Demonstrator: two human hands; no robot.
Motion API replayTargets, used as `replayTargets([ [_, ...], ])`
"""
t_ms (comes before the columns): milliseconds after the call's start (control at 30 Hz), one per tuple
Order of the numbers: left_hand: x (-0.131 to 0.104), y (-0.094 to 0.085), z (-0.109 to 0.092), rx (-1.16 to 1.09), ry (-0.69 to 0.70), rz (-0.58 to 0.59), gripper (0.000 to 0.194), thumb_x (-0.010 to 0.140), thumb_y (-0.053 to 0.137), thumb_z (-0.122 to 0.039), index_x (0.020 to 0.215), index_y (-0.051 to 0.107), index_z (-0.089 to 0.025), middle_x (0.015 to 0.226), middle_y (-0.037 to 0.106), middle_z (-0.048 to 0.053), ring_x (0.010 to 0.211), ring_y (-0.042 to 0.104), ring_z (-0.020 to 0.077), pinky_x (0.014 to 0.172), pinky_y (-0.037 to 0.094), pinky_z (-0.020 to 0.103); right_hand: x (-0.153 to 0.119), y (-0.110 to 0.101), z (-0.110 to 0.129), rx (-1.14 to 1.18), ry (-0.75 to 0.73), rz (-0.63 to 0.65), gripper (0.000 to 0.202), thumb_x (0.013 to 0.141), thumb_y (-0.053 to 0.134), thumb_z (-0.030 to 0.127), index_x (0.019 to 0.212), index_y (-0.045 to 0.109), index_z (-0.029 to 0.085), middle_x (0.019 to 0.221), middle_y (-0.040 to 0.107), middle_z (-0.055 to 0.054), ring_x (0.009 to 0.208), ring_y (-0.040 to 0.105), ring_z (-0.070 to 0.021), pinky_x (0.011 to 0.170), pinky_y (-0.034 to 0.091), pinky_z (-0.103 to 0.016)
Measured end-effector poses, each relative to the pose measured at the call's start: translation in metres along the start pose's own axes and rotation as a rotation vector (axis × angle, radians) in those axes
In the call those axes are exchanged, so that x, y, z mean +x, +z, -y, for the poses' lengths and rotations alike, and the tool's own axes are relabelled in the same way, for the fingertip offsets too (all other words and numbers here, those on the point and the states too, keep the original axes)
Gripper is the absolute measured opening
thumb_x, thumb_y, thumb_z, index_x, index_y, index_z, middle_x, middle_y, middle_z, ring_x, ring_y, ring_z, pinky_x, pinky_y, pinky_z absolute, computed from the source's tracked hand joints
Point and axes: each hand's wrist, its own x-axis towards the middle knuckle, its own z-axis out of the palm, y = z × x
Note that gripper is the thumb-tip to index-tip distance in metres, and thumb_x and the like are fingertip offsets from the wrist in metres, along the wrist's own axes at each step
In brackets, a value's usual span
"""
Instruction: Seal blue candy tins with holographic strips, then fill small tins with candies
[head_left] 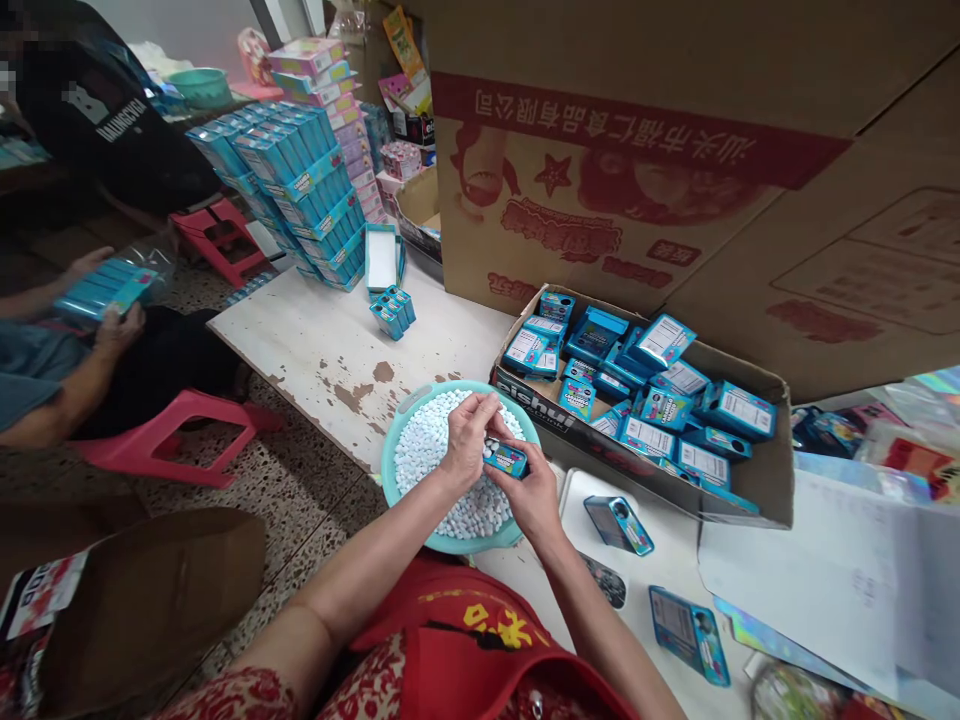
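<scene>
Above a turquoise basin (388, 470) full of small white candies (427, 450), my right hand (534, 495) grips a small blue candy box (508, 458) lying tilted on its side. My left hand (469, 440) is closed at the left end of that box, fingertips bunched together. Whatever sits in those fingertips is hidden by the fingers. To the right, one blue box (619, 525) rests on a white scale (576, 490), and another blue box (688, 632) stands on the table near my right forearm.
An open carton (742, 510) of blue boxes is right of the basin, before large cardboard boxes (600, 230). Stacked blue packs (315, 200) stand at the table's far left end. Left, a person (45, 370) holds a wrapped pack (109, 290) beside a pink stool (172, 430).
</scene>
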Motion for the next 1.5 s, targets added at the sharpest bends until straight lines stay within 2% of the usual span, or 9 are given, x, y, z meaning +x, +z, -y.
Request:
replayTargets([
  [200, -0.001, 0.000, -0.001, 0.076, 0.007, 0.108, 0.030, 0.073, 0.062, -0.047, 0.071, 0.056, -0.018, 0.049, 0.055, -0.002, 0.046, 0.053, 0.0114, 0.053, 0.045, 0.024, 0.002, 0.001, 0.004, 0.058, 0.041, -0.001, 0.035, 0.065, 0.073, 0.038, 0.095, 0.065, 0.021, 0.093, 0.066, -0.004, 0.090, 0.060, -0.0229, 0.085, 0.046, -0.039],
  [300, 0.014, -0.018, -0.003, 0.158, 0.091, 0.051, 0.032, 0.077, 0.055, -0.050, 0.073, 0.057, -0.019, 0.050, 0.055, -0.002, 0.049, 0.055, 0.0132, 0.057, 0.046, 0.027, -0.004, -0.011, 0.004, 0.087, 0.061, -0.005, 0.037, 0.063, 0.076, 0.038, 0.095, 0.065, 0.022, 0.094, 0.065, -0.003, 0.090, 0.060, -0.0225, 0.084, 0.047, -0.038],
  [400, 0.037, -0.055, 0.007, 0.591, 0.210, -0.001, 0.036, 0.083, 0.047, -0.051, 0.073, 0.061, -0.019, 0.065, 0.062, 0.003, 0.069, 0.061, 0.0177, 0.071, 0.048, 0.031, -0.011, -0.028, 0.001, 0.086, 0.040, -0.031, 0.037, 0.064, 0.077, 0.037, 0.096, 0.065, 0.023, 0.098, 0.064, -0.004, 0.091, 0.060, -0.0222, 0.083, 0.047, -0.037],
  [533, 0.053, -0.091, 0.040, 1.401, 0.253, 0.176, 0.032, 0.084, 0.049, -0.045, 0.100, 0.065, -0.021, 0.114, 0.061, 0.010, 0.113, 0.050, 0.0268, 0.098, 0.036, 0.042, -0.015, -0.040, -0.006, 0.029, 0.034, -0.060, 0.034, 0.063, 0.077, 0.038, 0.092, 0.066, 0.023, 0.095, 0.063, -0.005, 0.089, 0.059, -0.0227, 0.081, 0.047, -0.038],
  [733, 0.037, -0.078, 0.073, 1.695, 0.079, 0.305, 0.051, 0.085, 0.041, -0.057, 0.118, 0.054, -0.021, 0.113, 0.058, 0.013, 0.108, 0.052, 0.0309, 0.089, 0.039, 0.043, -0.015, -0.040, -0.006, 0.023, 0.026, -0.091, 0.037, 0.063, 0.078, 0.039, 0.094, 0.065, 0.023, 0.096, 0.063, -0.005, 0.087, 0.060, -0.0217, 0.078, 0.048, -0.036],
  [933, 0.040, -0.081, 0.071, 1.440, 0.085, 0.144, 0.022, 0.081, 0.053, -0.040, 0.091, 0.063, -0.023, 0.087, 0.065, 0.006, 0.088, 0.060, 0.0245, 0.075, 0.041, 0.031, -0.016, -0.035, -0.013, -0.080, 0.043, -0.105, 0.036, 0.066, 0.075, 0.040, 0.095, 0.065, 0.021, 0.090, 0.064, -0.004, 0.085, 0.059, -0.0214, 0.077, 0.047, -0.035],
  [1067, 0.040, -0.079, 0.058, 0.805, -0.061, -0.042, 0.024, 0.072, 0.062, -0.042, 0.069, 0.056, -0.019, 0.058, 0.053, -0.001, 0.056, 0.052, 0.0142, 0.054, 0.037, 0.024, -0.018, -0.032, -0.016, -0.128, 0.016, -0.099, 0.035, 0.068, 0.073, 0.041, 0.096, 0.064, 0.022, 0.093, 0.064, -0.004, 0.086, 0.059, -0.0211, 0.077, 0.046, -0.034],
  [1233, 0.025, -0.049, 0.022, 0.029, -0.343, -0.058, 0.030, 0.063, 0.068, -0.039, 0.074, 0.050, -0.019, 0.054, 0.048, -0.006, 0.040, 0.037, 0.0057, 0.038, 0.021, 0.017, -0.014, -0.019, -0.010, -0.206, -0.044, -0.080, 0.031, 0.072, 0.070, 0.037, 0.097, 0.063, 0.022, 0.091, 0.063, -0.004, 0.087, 0.060, -0.0213, 0.077, 0.046, -0.034],
  [1500, 0.006, -0.020, 0.003, -0.117, 0.002, 0.011, 0.019, 0.068, 0.063, -0.030, 0.066, 0.050, -0.016, 0.064, 0.057, -0.001, 0.061, 0.059, 0.0128, 0.056, 0.048, 0.025, 0.001, 0.009, 0.004, -0.273, -0.097, 0.064, 0.029, 0.071, 0.069, 0.029, 0.098, 0.062, 0.020, 0.098, 0.066, -0.006, 0.095, 0.060, -0.0251, 0.083, 0.046, -0.038],
])
